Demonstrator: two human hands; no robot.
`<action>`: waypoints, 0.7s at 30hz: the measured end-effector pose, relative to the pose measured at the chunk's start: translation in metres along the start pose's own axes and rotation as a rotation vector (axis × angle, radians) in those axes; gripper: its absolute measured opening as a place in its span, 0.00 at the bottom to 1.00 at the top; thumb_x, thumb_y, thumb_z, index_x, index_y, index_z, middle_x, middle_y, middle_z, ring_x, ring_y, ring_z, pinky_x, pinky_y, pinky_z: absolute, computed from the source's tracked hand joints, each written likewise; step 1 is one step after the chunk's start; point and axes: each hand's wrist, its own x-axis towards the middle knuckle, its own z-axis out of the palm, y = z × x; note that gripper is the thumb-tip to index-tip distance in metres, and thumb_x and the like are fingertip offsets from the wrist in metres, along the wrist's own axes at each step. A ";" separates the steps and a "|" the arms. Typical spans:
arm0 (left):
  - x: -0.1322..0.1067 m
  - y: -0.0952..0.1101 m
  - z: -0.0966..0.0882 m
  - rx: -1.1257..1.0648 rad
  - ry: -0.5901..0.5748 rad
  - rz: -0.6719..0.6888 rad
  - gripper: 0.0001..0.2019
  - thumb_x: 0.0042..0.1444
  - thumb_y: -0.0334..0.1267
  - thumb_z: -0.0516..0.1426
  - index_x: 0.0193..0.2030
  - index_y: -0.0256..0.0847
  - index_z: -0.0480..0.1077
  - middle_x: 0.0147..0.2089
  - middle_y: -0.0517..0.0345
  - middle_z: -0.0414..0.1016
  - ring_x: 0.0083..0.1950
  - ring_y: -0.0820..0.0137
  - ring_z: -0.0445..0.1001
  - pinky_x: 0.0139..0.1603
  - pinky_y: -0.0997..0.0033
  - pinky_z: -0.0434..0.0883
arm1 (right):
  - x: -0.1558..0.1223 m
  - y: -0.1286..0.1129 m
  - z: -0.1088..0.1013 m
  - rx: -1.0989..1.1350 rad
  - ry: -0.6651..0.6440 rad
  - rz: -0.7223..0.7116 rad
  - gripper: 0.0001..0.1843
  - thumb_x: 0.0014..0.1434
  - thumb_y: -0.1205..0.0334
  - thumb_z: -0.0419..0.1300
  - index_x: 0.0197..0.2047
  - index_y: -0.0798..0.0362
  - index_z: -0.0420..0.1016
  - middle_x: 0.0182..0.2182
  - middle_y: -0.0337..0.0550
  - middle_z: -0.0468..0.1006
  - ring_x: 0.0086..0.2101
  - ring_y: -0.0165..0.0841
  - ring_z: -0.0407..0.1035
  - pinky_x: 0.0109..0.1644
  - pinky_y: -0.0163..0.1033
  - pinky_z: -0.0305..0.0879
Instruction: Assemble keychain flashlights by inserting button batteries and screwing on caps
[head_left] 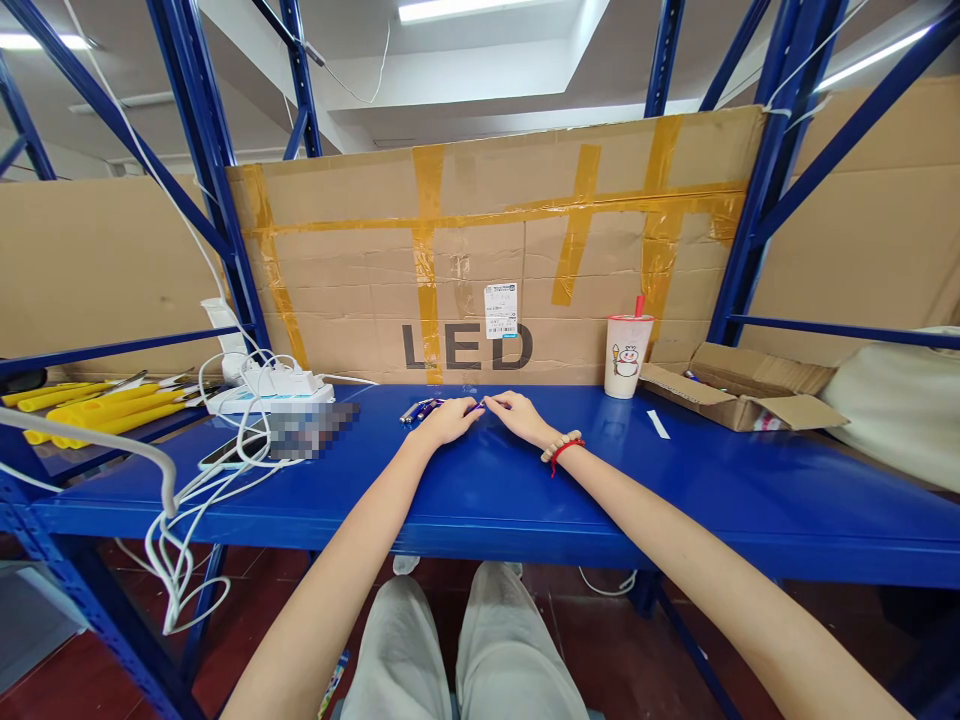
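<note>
My left hand (450,420) rests low over the blue shelf (570,500), its fingers closed on a slim purple pen-like thing (475,407). My right hand (521,415) meets it from the other side, fingertips pinched at the right end of that thing. Most of the slim thing is hidden by my fingers. Just left of my left hand lies a small bunch of similar slim purple and silver things (418,411), partly covered by the hand. A beaded bracelet with a red cord (564,446) circles my right wrist.
A paper cup (627,358) with a red straw and an open cardboard box (739,395) stand right; a white paper strip (658,425) lies nearby. Left are tangled white cables (240,460), a power strip (292,382) and yellow-handled tools (112,408). A large cardboard panel (352,290) closes the back.
</note>
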 end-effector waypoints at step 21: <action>-0.001 0.003 -0.001 0.004 0.078 0.082 0.12 0.62 0.42 0.46 0.39 0.39 0.66 0.40 0.53 0.74 0.40 0.64 0.72 0.40 0.67 0.67 | -0.005 -0.017 -0.002 0.553 0.080 0.398 0.20 0.48 0.47 0.63 0.31 0.58 0.78 0.27 0.43 0.75 0.25 0.24 0.63 0.19 0.25 0.55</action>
